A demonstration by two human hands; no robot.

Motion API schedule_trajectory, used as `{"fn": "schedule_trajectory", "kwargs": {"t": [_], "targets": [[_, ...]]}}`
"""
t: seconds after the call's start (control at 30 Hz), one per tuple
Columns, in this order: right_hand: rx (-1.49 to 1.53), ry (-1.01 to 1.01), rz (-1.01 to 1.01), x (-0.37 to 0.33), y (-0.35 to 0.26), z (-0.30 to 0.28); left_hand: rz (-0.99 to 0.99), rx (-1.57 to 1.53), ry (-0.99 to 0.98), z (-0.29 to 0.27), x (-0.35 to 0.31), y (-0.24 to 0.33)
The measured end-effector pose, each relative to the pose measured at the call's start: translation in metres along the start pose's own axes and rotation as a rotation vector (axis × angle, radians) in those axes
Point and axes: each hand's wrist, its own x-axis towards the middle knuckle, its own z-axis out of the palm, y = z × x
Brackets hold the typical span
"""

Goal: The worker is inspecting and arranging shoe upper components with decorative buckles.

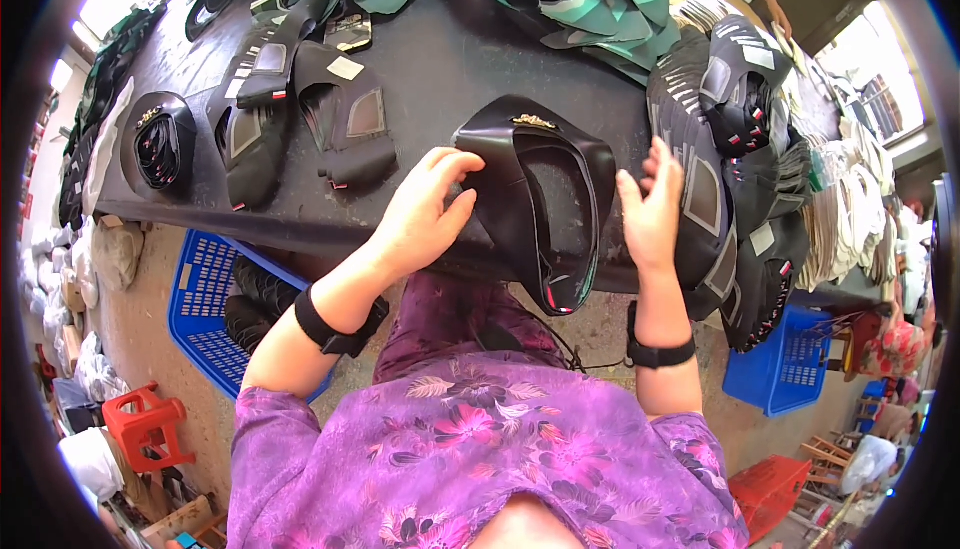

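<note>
A black shoe upper (497, 164) with a gold-coloured ornament lies at the table's near edge in front of me, its looped end hanging over the edge. My left hand (428, 211) is at its left side, fingers curved and thumb apart, the fingertips at or just beside the upper's edge. I cannot tell whether they press on it. To the right of the upper, my right hand (652, 211) is raised and open, fingers spread, holding nothing. Beyond that hand lies a row of overlapping dark uppers (705, 184) with pale strips and grey panels.
On the dark table (440, 64), more bundled uppers (345, 124) lie to the left, beside a nested black bundle (160, 144). Green and black pieces (590, 19) are heaped along the far side. Blue baskets (195, 294) stand below, and a red stool (145, 424) is at lower left.
</note>
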Motion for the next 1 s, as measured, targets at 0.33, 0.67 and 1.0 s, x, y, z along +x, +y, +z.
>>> {"fn": "schedule_trajectory", "kwargs": {"t": [0.33,0.67,1.0], "targets": [[-0.383,-0.786,-0.764,-0.045,-0.073,-0.042,-0.634,-1.127,0.137,0.021,-0.028,-0.001],[0.328,-0.752,-0.576,-0.021,-0.068,-0.054,-0.493,-1.566,-0.162,0.028,-0.027,0.005],[0.375,-0.682,-0.579,-0.026,-0.065,-0.048,-0.619,-1.685,-0.377,0.039,-0.022,0.012]]}}
